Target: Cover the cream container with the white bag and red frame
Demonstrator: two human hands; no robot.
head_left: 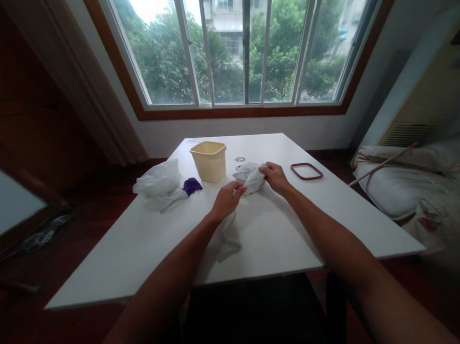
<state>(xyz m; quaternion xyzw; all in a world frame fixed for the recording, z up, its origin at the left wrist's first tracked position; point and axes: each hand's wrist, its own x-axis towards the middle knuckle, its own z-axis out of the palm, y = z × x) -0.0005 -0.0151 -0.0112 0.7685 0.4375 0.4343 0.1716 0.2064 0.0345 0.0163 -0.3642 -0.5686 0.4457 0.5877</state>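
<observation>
Both of my hands grip a white plastic bag (249, 179) over the middle of the white table (149, 249). My left hand (227, 199) pinches its near part, and the bag's loose end trails down under that wrist. My right hand (275, 176) is closed on the bunched far part. Just behind the bag stands a cream plastic bin (209, 161), upright and open at the top.
A second crumpled white bag (158, 184) lies at the table's left with a small purple item (192, 185) beside it. A red-brown rectangular ring (307, 171) lies at the right. Bedding (422, 191) sits off the table's right edge. A window fills the far wall.
</observation>
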